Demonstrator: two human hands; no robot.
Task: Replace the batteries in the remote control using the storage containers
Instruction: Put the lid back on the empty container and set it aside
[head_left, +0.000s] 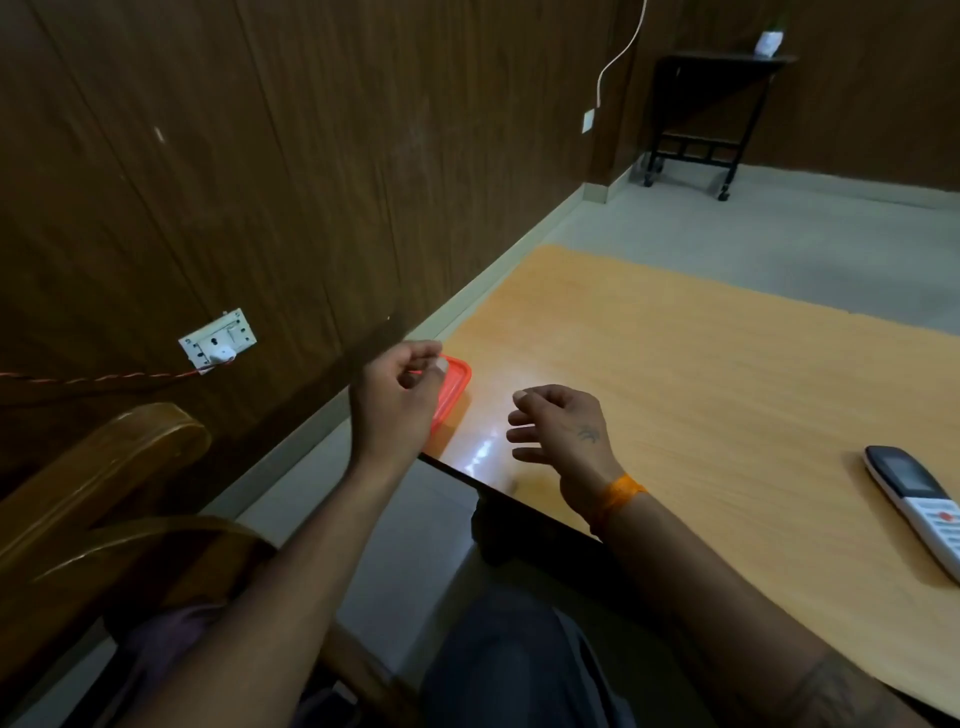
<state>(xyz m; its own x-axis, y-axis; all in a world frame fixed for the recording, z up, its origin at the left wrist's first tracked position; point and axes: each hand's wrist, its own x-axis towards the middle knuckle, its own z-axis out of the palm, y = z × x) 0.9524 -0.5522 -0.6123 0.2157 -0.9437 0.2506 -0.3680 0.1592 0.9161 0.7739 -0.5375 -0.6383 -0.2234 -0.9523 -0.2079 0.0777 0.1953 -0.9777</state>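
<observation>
Dark trousers (498, 660) fill the bottom centre, knee up against the near edge of the orange-topped table (701, 374). Wooden chair arm (104, 467) curves at lower left, beside the left forearm.

Right hand (558, 431): hovers over the table's near-left corner, palm down, fingers loosely curled and spread, holding nothing. Orange band (623, 493) on its wrist.

Left hand (397, 395): raised over the table's left edge, fingers bent, thumb and fingertips close together above the red-lidded container (454, 384). Whether they touch or pinch the lid cannot be told; the hand covers most of the container, so only its right part shows.

Container sits at the table's left edge, near the corner. Remote control (919, 509): white body, dark screen end, lying face up at the right of the table, well apart from both hands and from the container. No batteries visible.

Beyond the table's left edge: wood-panelled wall (260, 156) with white socket plate (218, 340), a plug in it, twisted red wire (104, 378) running left. Pale floor (779, 244) past the table. Far corner: dark wheeled side table (711, 104), small white object (769, 42) on top, white cable (618, 57) hanging to a wall plate.
</observation>
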